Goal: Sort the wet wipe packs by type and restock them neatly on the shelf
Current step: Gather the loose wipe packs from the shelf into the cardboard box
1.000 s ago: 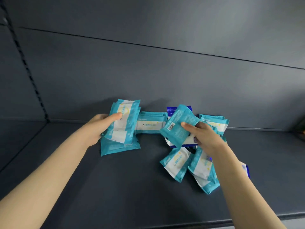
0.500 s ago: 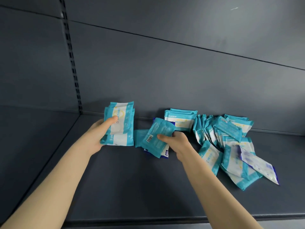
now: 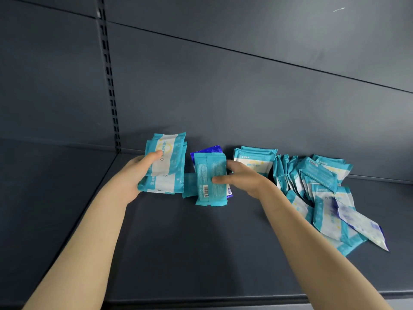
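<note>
Sorting teal wipes on the shelf (image 3: 201, 253).
My left hand (image 3: 136, 175) grips the upright teal stack (image 3: 169, 157) to square it; my right hand (image 3: 245, 180) pinches a teal pack (image 3: 210, 175) just beside, likely to add.

Both arms extended; left hand (image 3: 135, 175) grips a pack stack (image 3: 169, 159), right hand (image 3: 244, 180) pinches a teal pack (image 3: 209, 175).

On the shelf (image 3: 190, 253), the stack of packs (image 3: 166, 163) held by the left hand (image 3: 136, 173) sits left of centre. Just right of it, the right hand (image 3: 245, 179) holds a single pack (image 3: 210, 182) upright in front of another pack (image 3: 207, 151). The heap of packs (image 3: 312, 186) sprawls at centre right, and the slotted upright (image 3: 109, 86) rises behind at upper left.
</note>
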Motion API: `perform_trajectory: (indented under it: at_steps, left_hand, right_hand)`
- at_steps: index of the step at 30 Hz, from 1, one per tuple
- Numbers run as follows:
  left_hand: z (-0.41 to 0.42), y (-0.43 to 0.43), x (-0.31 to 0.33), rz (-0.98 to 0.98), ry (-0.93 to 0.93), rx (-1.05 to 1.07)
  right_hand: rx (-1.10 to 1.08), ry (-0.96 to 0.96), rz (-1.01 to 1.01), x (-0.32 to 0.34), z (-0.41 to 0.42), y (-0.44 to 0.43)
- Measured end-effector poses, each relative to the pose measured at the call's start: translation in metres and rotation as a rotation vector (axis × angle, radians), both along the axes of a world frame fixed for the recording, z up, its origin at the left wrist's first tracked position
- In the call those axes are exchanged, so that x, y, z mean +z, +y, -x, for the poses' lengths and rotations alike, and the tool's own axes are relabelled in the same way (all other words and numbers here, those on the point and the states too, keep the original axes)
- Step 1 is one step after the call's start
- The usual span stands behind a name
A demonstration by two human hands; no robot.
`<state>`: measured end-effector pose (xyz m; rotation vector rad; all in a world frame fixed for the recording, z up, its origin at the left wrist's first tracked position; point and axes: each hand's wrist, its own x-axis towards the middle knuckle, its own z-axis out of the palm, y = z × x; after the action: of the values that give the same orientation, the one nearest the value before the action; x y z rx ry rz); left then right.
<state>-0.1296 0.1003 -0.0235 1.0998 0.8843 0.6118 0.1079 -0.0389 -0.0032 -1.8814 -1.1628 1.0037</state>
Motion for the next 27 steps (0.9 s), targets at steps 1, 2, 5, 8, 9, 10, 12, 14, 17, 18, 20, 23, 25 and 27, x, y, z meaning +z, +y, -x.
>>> perform_trajectory:
  at_steps: [1, 2, 5, 8, 9, 10, 12, 14, 17, 18, 20, 23, 25, 27]
  left_hand:
    - [0.002, 0.002, 0.0, -0.002, 0.01, 0.001]
    - [0.004, 0.003, -0.001, -0.004, 0.019, 0.005]
    - [0.007, 0.007, -0.003, -0.004, 0.033, 0.014]
    - [0.009, 0.009, -0.004, 0.005, 0.029, 0.018]
    - [0.009, 0.009, -0.004, 0.01, 0.022, 0.02]
    - [0.008, 0.009, -0.004, 0.014, 0.018, 0.02]
    - [0.006, 0.009, -0.004, 0.012, 0.019, 0.016]
    - [0.003, 0.005, -0.003, 0.006, 0.021, 0.009]
    - [-0.003, -0.006, -0.001, -0.001, 0.022, -0.012]
    - [-0.004, -0.01, -0.001, 0.002, 0.018, -0.023]
    - [-0.008, -0.02, -0.001, 0.009, 0.004, -0.051]
    - [-0.018, -0.041, 0.001, 0.019, -0.021, -0.106]
    - [-0.031, -0.061, 0.004, 0.018, -0.049, -0.137]
    - [-0.046, -0.085, 0.01, 0.0, -0.078, -0.178]
  right_hand:
    - [0.053, -0.011, 0.043, 0.001, 0.001, 0.005]
    - [0.098, -0.017, 0.083, 0.001, 0.003, 0.009]
    - [0.125, -0.034, 0.143, -0.004, 0.005, 0.014]
    - [0.11, -0.04, 0.132, -0.007, 0.004, 0.01]
    - [0.104, -0.052, 0.12, -0.007, 0.002, 0.008]
    - [0.091, -0.057, 0.105, -0.006, 0.001, 0.005]
    - [0.047, -0.038, 0.077, -0.003, 0.0, -0.003]
    - [0.006, 0.01, 0.062, -0.002, -0.001, -0.013]
    - [-0.047, 0.066, 0.015, -0.003, -0.001, -0.032]
    - [-0.081, 0.094, -0.028, -0.003, -0.002, -0.04]
    - [-0.145, 0.16, -0.13, -0.002, -0.001, -0.059]
    - [-0.19, 0.291, -0.284, 0.001, 0.001, -0.094]
    - [-0.273, 0.387, -0.363, 0.005, 0.0, -0.122]
    - [-0.368, 0.46, -0.421, 0.009, -0.007, -0.155]
